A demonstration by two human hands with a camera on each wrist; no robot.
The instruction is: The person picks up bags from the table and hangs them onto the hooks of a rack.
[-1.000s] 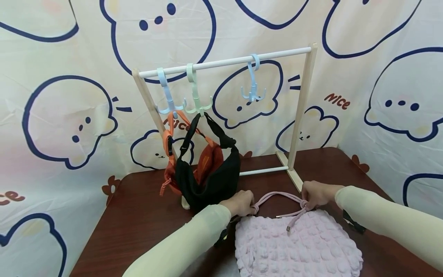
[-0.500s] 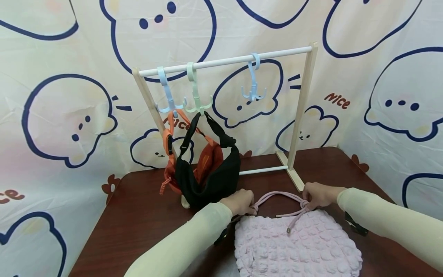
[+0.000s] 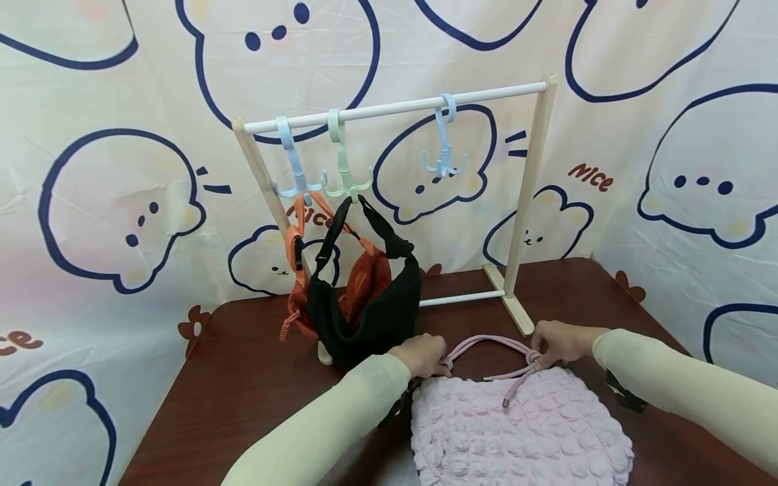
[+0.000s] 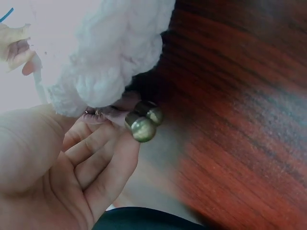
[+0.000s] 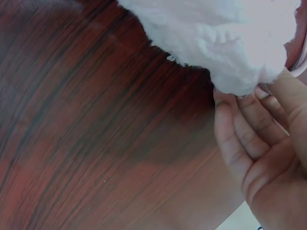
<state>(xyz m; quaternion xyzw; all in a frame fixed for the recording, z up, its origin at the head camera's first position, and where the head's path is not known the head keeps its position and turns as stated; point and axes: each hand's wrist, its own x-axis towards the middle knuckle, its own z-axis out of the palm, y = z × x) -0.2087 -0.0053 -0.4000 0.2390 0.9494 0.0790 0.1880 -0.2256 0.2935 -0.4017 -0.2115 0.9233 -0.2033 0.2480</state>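
A pale pink puffy handbag (image 3: 519, 432) lies at the front of the table, with its knotted cord strap (image 3: 486, 339) arching behind its top edge. My left hand (image 3: 421, 356) grips the bag's upper left corner beside the strap knot. In the left wrist view, two metal cord tips (image 4: 144, 122) stick out past the fingers. At the upper right corner, my right hand (image 3: 558, 343) pinches the bag close to the other knot. The right wrist view shows its curled fingers (image 5: 235, 132) under the white-looking puffy fabric, the fingertips partly hidden.
Behind stands a wooden rack (image 3: 529, 196) with a white rail (image 3: 395, 106). An orange bag (image 3: 298, 297) and a black bag (image 3: 365, 331) hang from a blue hook (image 3: 294, 162) and a green hook (image 3: 342, 155). Another blue hook (image 3: 445, 145) hangs bare. The dark wooden table (image 3: 243, 378) meets a printed cloth backdrop.
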